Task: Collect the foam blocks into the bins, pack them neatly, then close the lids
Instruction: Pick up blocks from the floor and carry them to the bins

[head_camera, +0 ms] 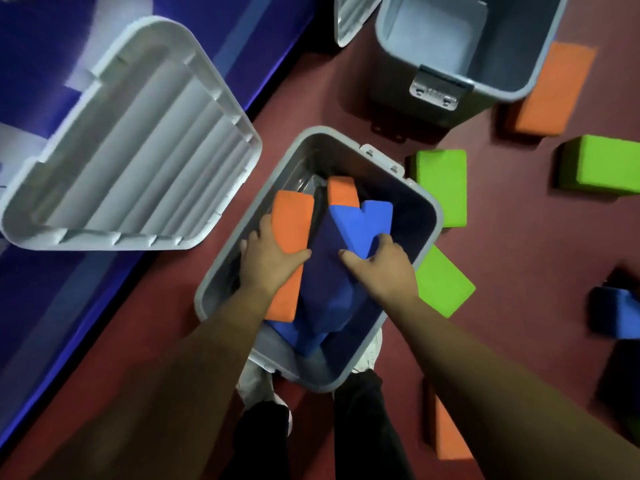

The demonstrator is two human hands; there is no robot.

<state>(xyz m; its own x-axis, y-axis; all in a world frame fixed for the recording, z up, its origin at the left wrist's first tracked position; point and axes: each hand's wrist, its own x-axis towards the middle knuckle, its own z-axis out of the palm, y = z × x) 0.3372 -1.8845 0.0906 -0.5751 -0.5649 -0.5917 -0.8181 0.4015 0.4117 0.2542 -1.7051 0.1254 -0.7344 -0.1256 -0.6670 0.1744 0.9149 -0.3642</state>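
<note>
My forearms [166,393] reach into the bin [433,209]; my left hand [270,261] grips an orange block [291,220], my right hand [381,268] clutches a blue block [367,226].

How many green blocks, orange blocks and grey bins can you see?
Green foam blocks: 3
Orange foam blocks: 4
Grey plastic bins: 2
Total: 9

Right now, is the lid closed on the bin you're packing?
No, the bin is open, left hand and right hand holding blocks inside it, and a lid lies underside up beside it.
</note>
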